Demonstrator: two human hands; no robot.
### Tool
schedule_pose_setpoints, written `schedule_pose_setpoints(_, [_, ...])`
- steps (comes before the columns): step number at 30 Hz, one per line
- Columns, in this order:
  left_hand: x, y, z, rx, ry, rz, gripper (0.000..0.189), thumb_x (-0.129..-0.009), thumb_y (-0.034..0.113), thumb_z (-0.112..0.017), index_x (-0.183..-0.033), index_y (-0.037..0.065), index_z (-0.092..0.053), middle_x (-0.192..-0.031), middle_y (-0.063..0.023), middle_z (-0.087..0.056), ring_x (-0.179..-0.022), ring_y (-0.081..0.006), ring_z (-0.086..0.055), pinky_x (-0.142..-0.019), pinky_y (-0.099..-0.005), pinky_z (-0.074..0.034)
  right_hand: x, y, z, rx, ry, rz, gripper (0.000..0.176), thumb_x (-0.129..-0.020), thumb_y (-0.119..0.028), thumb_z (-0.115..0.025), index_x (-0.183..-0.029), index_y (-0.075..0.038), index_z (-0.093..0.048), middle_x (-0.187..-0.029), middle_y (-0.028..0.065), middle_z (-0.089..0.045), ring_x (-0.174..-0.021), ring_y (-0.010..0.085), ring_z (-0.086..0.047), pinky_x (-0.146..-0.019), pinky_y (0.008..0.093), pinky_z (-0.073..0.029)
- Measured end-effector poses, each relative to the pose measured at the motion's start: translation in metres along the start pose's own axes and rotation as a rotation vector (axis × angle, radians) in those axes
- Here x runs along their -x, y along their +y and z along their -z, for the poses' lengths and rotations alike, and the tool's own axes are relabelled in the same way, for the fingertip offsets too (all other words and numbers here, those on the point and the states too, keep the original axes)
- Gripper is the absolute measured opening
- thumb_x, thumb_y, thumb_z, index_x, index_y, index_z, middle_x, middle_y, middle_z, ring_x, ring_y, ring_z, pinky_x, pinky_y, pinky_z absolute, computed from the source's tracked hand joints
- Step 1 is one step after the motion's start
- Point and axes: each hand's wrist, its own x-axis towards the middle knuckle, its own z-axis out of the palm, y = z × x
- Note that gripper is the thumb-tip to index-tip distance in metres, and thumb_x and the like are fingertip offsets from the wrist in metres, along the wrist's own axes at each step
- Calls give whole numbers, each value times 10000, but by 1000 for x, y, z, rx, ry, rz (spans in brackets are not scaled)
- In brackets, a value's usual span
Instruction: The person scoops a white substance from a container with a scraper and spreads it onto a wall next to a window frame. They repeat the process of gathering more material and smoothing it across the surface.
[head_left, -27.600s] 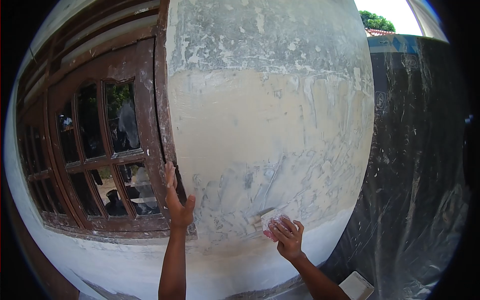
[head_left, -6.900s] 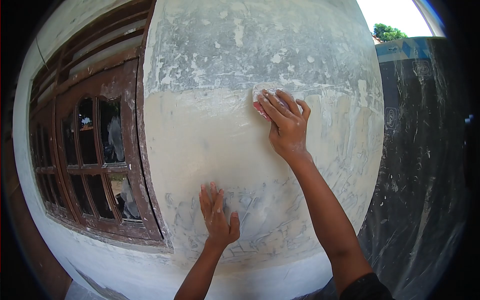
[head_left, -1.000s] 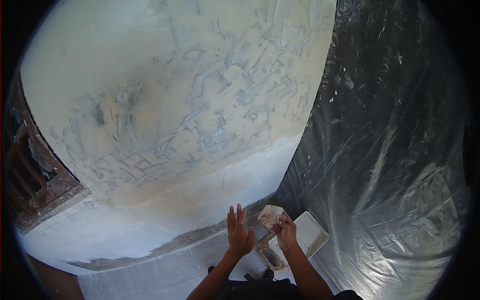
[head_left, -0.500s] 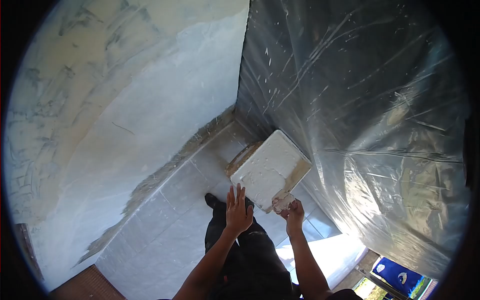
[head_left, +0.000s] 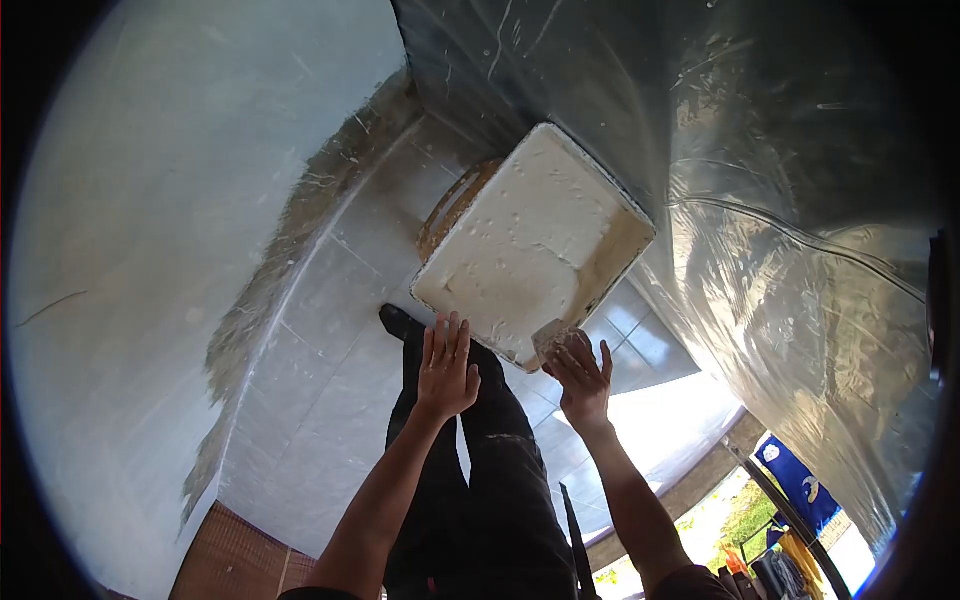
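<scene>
A rectangular tray [head_left: 432,290] holds a thick white paste and rests tilted on a round brown container [head_left: 455,208]. My left hand [head_left: 446,368] is open, palm down, beside the tray's near left edge, with its fingers stretched out. At the tray's near right corner my right hand [head_left: 580,375] holds a small flat scraper [head_left: 549,340] smeared with white. The thumb of that hand points up and its fingertips lie over the scraper.
A partly plastered wall [head_left: 190,180] stands on the left, above a tiled floor [head_left: 310,370]. Plastic sheeting [head_left: 760,240] hangs on the right. My dark-clothed legs [head_left: 480,470] are below the tray. A blue cloth [head_left: 800,485] hangs at the lower right.
The view has tipped down and come closer to the tray. My right hand has turned over the scraper, its back now showing more. My left hand remains open by the tray.
</scene>
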Motion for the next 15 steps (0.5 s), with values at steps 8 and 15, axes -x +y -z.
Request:
schedule_pose_setpoints(8, [2,-18,-13,-140,-31,-63,689,-950,301,-480,-1527,-57,-360,-1603,-291,-316,-1537,-470,-183,-1246,-616,-96,23,72,-21,311,-156,252,471,-817,-25,-681,-1202,-290,-741,-1302,-106,-690,-1373,174,-526,-1219,671,-134])
schedule_pose_setpoints(15, [1,-16,-10,-151,-34,-54,687,-946,303,-486,-1517,-64,-375,-1598,-303,-314,-1536,-472,-186,-1242,-626,-91,46,82,-17,361,-209,186,407,-884,-104,-646,-1195,-352,-730,-1318,-125,-659,-1399,127,-487,-1224,667,-177])
